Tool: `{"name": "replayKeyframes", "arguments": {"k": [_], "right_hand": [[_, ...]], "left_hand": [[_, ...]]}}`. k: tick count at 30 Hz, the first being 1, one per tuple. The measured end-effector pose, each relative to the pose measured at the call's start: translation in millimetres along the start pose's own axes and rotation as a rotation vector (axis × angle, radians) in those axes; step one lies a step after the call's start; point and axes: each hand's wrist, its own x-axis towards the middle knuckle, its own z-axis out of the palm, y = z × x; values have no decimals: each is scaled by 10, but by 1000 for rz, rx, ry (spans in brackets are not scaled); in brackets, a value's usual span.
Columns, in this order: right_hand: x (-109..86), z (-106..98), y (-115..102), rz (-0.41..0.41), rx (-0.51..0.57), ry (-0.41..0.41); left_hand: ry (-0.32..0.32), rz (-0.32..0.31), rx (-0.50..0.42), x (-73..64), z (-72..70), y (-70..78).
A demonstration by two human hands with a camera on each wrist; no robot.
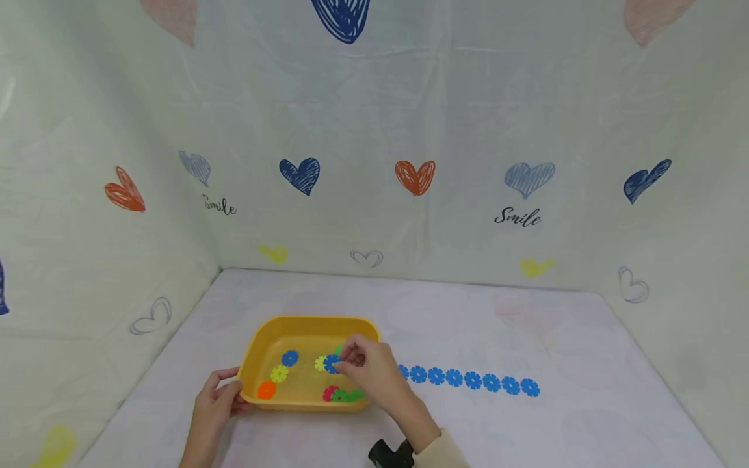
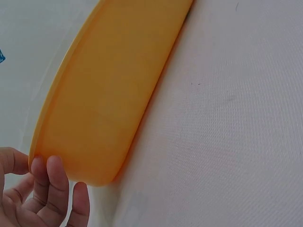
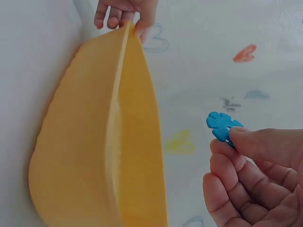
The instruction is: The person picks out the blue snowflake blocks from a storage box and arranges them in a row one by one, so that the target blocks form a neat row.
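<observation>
Between thumb and fingers, my right hand (image 1: 371, 370) pinches a blue flower-shaped plastic disc (image 3: 221, 125), held over the right side of a yellow tray (image 1: 310, 407). My left hand (image 1: 215, 404) grips the tray's left end, its thumb at the rim and its fingers against the outer wall, as the left wrist view shows. Inside the tray lie a loose blue disc (image 1: 290, 358), a yellow disc (image 1: 279, 374), an orange disc (image 1: 266, 390), a red disc (image 1: 330, 393) and several green ones (image 1: 339, 396). My right hand hides part of the tray's right side.
A row of several blue discs (image 1: 473, 380) runs rightward across the white tabletop (image 1: 468, 429) from beside the tray. Near my right forearm sits a black object (image 1: 391, 454), cut off by the frame's bottom edge. A heart-printed curtain (image 1: 468, 117) surrounds the table's back and sides.
</observation>
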Motion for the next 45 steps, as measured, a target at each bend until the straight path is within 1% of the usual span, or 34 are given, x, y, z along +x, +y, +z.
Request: {"name": "replayKeyframes", "arguments": {"k": [3,5,9,11,14,21,27,29,33,39,41,43,45], "right_hand": [[-68,-123,66,-6,-5,42],[-107,-204,103,6,-14,71],[-193,-354,163,60,4,118],[-231,-424,187,80,14,148],[-283,-519,215,112,18,197],[-419,-722,306,219,12,300],[-538,-924,393,269,20,347],[-577,-994,421,293,13,360],[-661,-1142,516,358,-24,389],[-793,-1385,728,469,-65,423],[-838,-1471,847,495,-82,431],[-886,-1559,1057,502,-89,450],[-925,-1651,1345,515,-101,470]], "left_hand": [[-12,6,11,-3,5,3],[-3,6,4,-1,12,2],[-12,-5,8,-6,7,7],[-30,-10,14,-14,-5,15],[-37,-17,12,-23,-17,24],[-38,-18,33,-16,-23,24],[-31,-16,15,-5,-17,17],[-15,-14,6,-1,-11,10],[-3,0,15,6,-7,-3],[2,0,10,6,-8,7],[1,-2,8,7,-10,6],[-13,8,23,2,-17,4],[0,5,11,0,-17,-2]]}}
